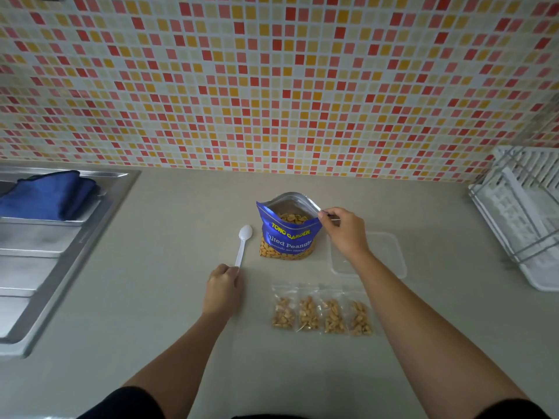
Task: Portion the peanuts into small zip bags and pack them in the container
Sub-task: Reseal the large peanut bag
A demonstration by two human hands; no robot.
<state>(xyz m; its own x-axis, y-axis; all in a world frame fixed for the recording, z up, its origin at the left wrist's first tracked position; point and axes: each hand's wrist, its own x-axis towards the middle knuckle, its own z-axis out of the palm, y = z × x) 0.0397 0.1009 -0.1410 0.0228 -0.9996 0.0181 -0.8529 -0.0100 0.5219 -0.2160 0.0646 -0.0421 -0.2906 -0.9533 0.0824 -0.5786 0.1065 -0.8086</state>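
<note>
A blue peanut bag [287,234] stands open on the counter, peanuts showing inside. My right hand [343,232] pinches the bag's right top corner. My left hand [223,287] holds the handle end of a white plastic spoon [243,241], which lies on the counter left of the bag. Several small clear zip bags [322,314] with peanuts in them lie in a row in front of the bag. A clear plastic container [390,255] sits to the right, partly hidden behind my right forearm.
A steel sink [45,258] with a blue cloth [51,196] is at the left. A white dish rack [523,216] stands at the right edge. The tiled wall rises behind the counter [187,213].
</note>
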